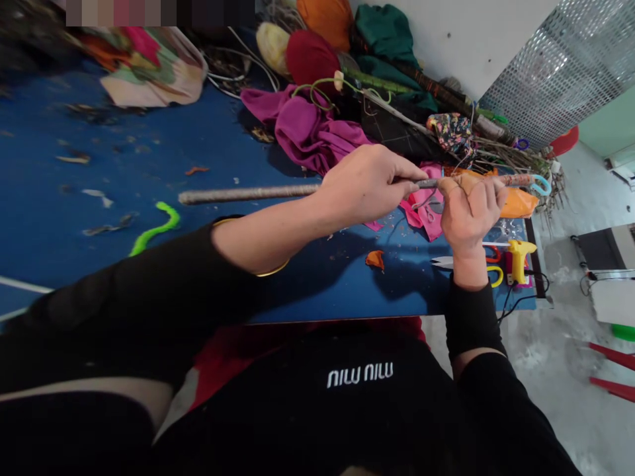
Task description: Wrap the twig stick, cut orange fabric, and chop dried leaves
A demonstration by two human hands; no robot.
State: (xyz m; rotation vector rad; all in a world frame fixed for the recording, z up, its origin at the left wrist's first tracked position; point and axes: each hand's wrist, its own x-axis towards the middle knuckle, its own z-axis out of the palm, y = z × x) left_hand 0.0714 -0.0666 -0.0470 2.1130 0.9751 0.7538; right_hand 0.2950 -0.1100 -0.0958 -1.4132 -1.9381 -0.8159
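A long thin stick (248,194) lies level above the blue table, its left end bare and brownish grey. My left hand (362,182) is closed over its middle, with thumb and fingertips pinching it. Close by on the right, my right hand (471,205) has its fingers wrapped round the same stick. Between the hands a dark grey stretch shows, with a thin wire or thread hanging near it. Past my right hand the stick carries orange-brown wrapping and ends beside a light blue loop (542,185). Pink cloth (429,215) lies beneath the hands.
Purple cloth (317,132) and bundled twigs (516,155) lie behind the hands. Scissors (441,262) and a yellow glue gun (520,258) with a black cord lie at the right front. A bright green strip (156,231) and scraps are on the left of the table (213,152).
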